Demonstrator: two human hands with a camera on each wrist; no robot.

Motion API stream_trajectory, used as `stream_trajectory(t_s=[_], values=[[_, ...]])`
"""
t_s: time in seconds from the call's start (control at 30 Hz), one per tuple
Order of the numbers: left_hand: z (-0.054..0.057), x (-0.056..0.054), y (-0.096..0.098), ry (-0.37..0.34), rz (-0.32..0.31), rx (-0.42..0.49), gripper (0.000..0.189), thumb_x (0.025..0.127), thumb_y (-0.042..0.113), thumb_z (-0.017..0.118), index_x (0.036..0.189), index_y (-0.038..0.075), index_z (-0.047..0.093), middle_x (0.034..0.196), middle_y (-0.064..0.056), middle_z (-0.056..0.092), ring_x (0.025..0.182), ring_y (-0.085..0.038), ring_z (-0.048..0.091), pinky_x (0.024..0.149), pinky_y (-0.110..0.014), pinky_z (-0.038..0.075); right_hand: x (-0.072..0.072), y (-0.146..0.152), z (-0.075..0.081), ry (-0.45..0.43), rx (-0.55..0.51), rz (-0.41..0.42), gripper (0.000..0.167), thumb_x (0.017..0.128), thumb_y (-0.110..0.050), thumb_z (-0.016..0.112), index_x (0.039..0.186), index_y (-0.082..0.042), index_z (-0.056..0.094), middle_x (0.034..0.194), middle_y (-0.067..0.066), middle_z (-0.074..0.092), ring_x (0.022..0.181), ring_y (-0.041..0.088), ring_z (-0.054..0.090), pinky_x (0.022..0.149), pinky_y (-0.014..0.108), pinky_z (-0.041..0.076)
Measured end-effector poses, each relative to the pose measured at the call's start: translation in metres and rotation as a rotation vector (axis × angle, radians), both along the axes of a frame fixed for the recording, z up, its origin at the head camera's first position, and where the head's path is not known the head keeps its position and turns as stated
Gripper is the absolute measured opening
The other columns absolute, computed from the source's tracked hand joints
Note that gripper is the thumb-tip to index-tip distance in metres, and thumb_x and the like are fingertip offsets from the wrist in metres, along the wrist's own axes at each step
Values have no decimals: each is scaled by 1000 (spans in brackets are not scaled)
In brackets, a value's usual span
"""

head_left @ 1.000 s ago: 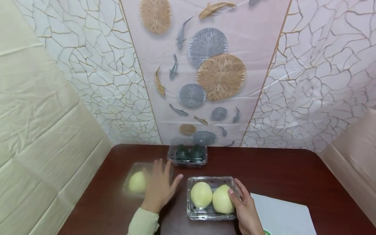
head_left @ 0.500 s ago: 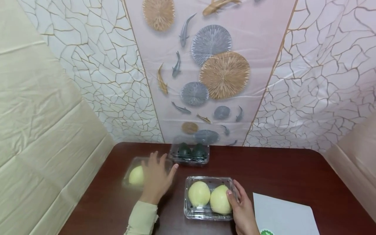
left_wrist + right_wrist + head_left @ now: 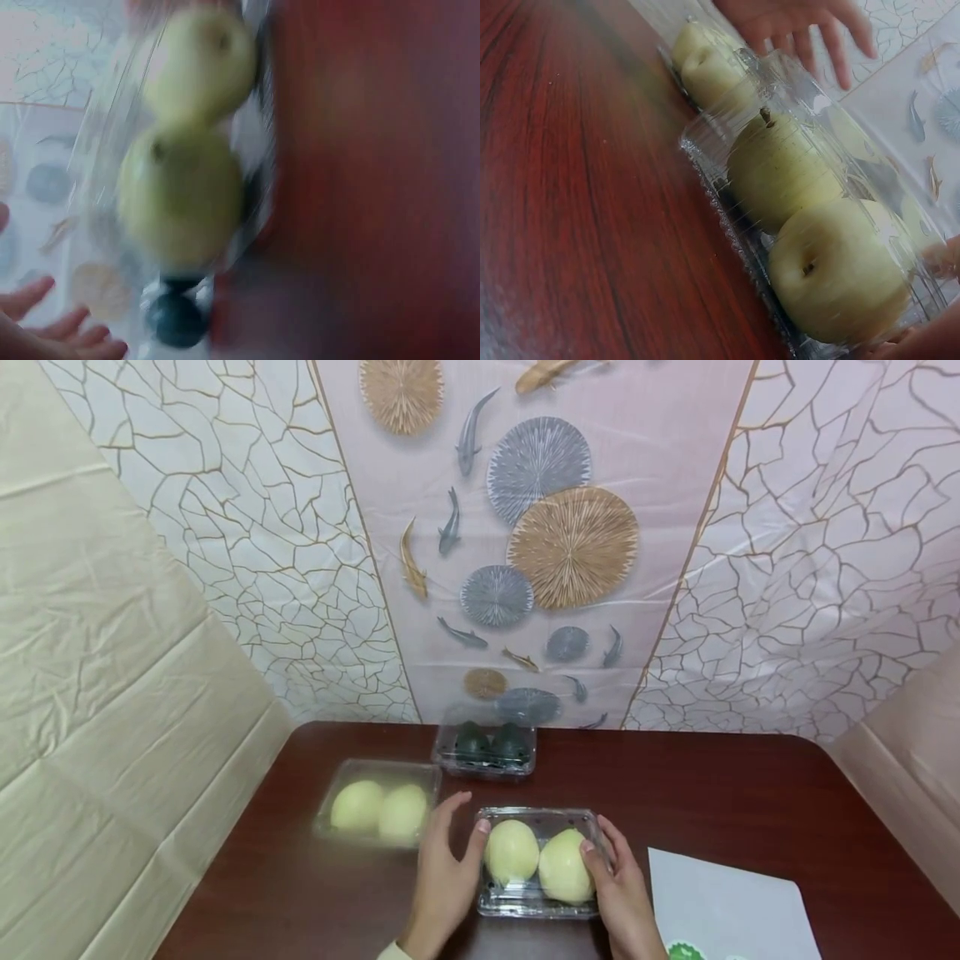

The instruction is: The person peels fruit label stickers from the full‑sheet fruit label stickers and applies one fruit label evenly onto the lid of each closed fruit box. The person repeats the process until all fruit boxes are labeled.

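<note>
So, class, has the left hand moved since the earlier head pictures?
Yes, rightward: the left hand, earlier covering part of the leftmost pear box, is now mostly right of it.

Dk red-brn tbl (image 3: 712,802) w/ fish-print backdrop (image 3: 525,543) behind.

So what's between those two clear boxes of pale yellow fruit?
In the head view, the person's left hand is between the left box and the nearer box.

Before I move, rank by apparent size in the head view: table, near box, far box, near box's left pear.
table
near box
far box
left pear
The near box is closer, so true sizes are unsure.
</note>
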State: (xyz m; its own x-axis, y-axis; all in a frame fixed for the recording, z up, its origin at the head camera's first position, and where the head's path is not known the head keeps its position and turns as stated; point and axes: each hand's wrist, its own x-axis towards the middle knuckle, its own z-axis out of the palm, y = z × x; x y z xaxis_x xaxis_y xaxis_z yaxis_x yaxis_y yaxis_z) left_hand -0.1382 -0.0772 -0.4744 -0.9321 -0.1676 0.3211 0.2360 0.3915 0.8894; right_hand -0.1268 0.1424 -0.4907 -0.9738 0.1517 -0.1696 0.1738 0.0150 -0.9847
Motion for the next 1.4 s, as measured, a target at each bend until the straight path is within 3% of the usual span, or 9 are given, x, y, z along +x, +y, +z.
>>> stream_trajectory(t_s=[0.23, 0.37, 0.57, 1.0, 1.07, 1.13, 1.27, 1.4], values=[[-18, 18, 19, -202, 42, 279, 54, 103, 22, 68, 150, 1, 51, 153, -28, 50, 144, -48, 47, 117, -58, 41, 2, -1, -4, -5, -4, 1, 65, 113, -20, 47, 168, -4, 16, 171, 26, 20, 158, 43, 20, 127, 60, 19], [-29, 26, 25, -247, 29, 357, 60, 104, 21, 65, 153, -7, 44, 151, -35, 50, 142, -50, 48, 117, -59, 40, 6, -3, -7, -2, 3, -6, 64, 113, -18, 47, 167, -4, 17, 170, 27, 22, 157, 43, 21, 127, 59, 19], [-39, 37, 29, -228, 50, 280, 59, 105, 20, 62, 155, -3, 44, 150, -32, 53, 140, -46, 52, 117, -62, 36, 11, -10, -10, 5, 16, -21, 63, 112, -18, 47, 167, -3, 19, 168, 29, 25, 155, 43, 26, 126, 60, 21], [-38, 41, 23, -215, 37, 203, 62, 108, 24, 59, 160, -1, 38, 159, -30, 43, 146, -51, 41, 118, -69, 31, 12, -13, -7, -29, 48, -17, 68, 112, -28, 51, 167, -5, 19, 169, 27, 25, 156, 44, 26, 126, 61, 22], [-37, 40, 23, -206, 36, 148, 66, 106, 27, 63, 162, 3, 36, 161, -28, 41, 148, -50, 38, 118, -71, 30, 11, -8, -4, -50, 80, 3, 72, 112, -34, 52, 168, -5, 18, 169, 28, 25, 155, 45, 28, 125, 61, 25], [-33, 39, 20, -185, 24, 33, 74, 103, 33, 68, 164, 7, 35, 165, -26, 36, 152, -49, 33, 116, -74, 30, 11, -3, -2, -64, 119, 28, 77, 111, -41, 54, 168, -6, 16, 169, 29, 25, 154, 48, 29, 122, 63, 29], [-19, 35, 9, -101, -73, -363, 91, 92, 51, 77, 164, 14, 37, 169, -25, 28, 157, -48, 22, 117, -74, 27, 15, 8, 2, -35, 181, 101, 87, 107, -42, 62, 169, -7, 12, 169, 30, 23, 154, 51, 26, 120, 66, 31], [-10, 32, -2, 70, -195, -721, 97, 86, 62, 79, 161, 12, 44, 166, -30, 30, 156, -49, 24, 122, -67, 28, 26, 12, -2, -18, 230, 179, 101, 100, -36, 74, 168, -5, 6, 168, 35, 20, 155, 54, 20, 121, 66, 28]])
